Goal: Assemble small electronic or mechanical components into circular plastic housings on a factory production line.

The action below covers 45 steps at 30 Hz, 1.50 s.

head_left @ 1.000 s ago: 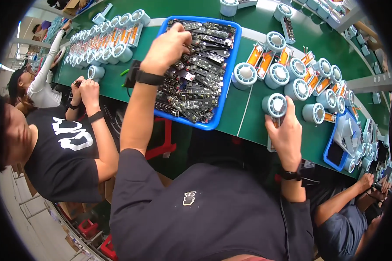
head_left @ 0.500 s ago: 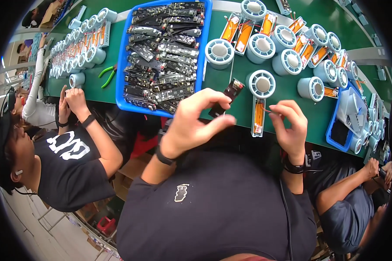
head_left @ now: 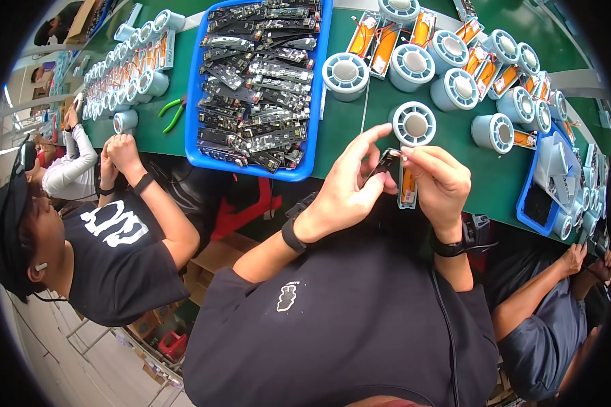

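Note:
My left hand (head_left: 352, 186) holds a small black circuit board (head_left: 385, 163) between thumb and fingers, tilted over the table's near edge. My right hand (head_left: 440, 178) pinches at the board's upper end; a thin wire was in these fingertips earlier, but now they mostly cover it. Just beyond my hands stands a light-blue round fan unit (head_left: 415, 125) with a ribbed ring and grey centre. Its narrow handle, with an orange battery (head_left: 407, 183) inside, points toward me and is partly hidden by my fingers.
A blue tray (head_left: 191, 115) heaped with black circuit boards lies left of centre, green pliers (head_left: 173, 114) beside it. Several more fan units (head_left: 413, 66) fill the back right. A blue bin (head_left: 527, 193) stands at right. Co-workers sit on both sides.
My left hand has moved right with the circuit board. My right hand has come left to meet it, and both now work together over the fan unit's handle.

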Tool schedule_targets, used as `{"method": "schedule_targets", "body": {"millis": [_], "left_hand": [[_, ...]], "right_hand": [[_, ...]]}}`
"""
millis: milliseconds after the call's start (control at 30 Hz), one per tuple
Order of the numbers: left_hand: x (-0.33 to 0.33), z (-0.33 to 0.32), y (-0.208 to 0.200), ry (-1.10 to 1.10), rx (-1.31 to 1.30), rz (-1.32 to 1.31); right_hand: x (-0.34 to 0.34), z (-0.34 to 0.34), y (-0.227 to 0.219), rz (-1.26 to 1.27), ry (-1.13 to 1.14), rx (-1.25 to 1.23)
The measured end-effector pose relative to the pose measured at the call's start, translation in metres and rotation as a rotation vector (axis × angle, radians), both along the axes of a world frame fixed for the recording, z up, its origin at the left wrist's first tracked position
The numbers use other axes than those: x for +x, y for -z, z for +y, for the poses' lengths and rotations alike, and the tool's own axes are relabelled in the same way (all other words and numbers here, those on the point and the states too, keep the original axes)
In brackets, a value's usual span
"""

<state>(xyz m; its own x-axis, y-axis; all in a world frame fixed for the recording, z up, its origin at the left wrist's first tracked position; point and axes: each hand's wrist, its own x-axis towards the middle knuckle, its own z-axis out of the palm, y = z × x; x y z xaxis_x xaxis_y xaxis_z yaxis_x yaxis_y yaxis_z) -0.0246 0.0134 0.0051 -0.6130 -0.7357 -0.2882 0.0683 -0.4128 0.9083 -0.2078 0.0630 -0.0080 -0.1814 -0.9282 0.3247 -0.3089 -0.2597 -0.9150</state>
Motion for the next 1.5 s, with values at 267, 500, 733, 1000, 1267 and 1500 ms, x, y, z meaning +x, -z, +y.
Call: {"method": "schedule_targets", "body": {"millis": [267, 500, 733, 1000, 1267, 1500], "left_hand": [[0.005, -0.007, 0.005, 0.105, -0.249, 0.011], [0.004, -0.004, 0.008, 0.064, -0.134, 0.097], [0.0, 0.001, 0.016, 0.059, -0.04, 0.206], [-0.006, 0.005, 0.017, 0.009, 0.055, 0.25], [0.0, -0.008, 0.007, 0.086, -0.61, -0.149], [0.003, -0.016, 0.004, 0.207, -0.412, -0.106]], "right_hand": [[0.007, 0.003, -0.007, 0.11, 0.078, -0.03], [0.009, -0.002, -0.006, 0.304, 0.094, -0.13], [0.006, -0.006, -0.003, 0.455, 0.077, -0.24], [0.001, -0.008, -0.003, 0.478, 0.044, -0.288], [-0.006, -0.012, -0.011, 0.539, -0.046, -0.222], [-0.014, -0.002, 0.003, 0.277, -0.072, 0.011]]}}
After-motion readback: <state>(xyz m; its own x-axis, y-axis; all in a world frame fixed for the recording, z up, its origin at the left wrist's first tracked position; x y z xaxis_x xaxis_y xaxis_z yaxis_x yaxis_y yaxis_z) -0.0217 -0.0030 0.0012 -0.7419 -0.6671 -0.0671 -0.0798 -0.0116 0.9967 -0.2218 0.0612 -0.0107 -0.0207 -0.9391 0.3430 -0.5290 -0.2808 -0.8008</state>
